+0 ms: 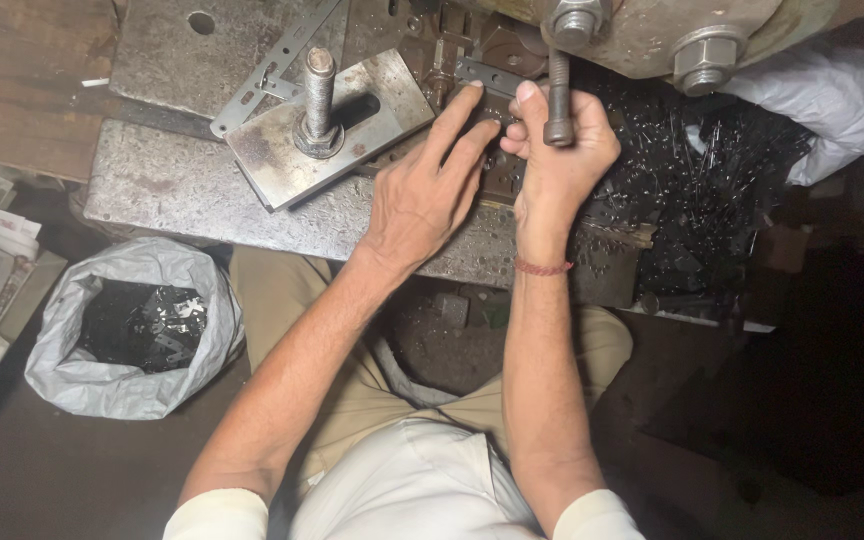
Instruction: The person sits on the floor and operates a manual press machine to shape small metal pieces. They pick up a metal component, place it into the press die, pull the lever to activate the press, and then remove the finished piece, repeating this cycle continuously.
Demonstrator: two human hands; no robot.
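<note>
My left hand [427, 185] lies flat on the steel press bed [182, 190], its fingers stretched out to a small flat metal strip [487, 78] in the die area. My right hand [562, 150] is right beside it, fingers curled, thumb pressing near the same strip. A vertical bolt [558, 95] hanging from the machine crosses in front of my right hand. Whether the right fingers pinch a part is hidden.
A clamp plate [337, 125] with an upright threaded stud [319, 100] sits left of my hands. A heap of dark metal parts [697, 185] lies to the right, beside a white bag [827, 100]. On the floor at left stands a white sack [132, 330] of dark pieces.
</note>
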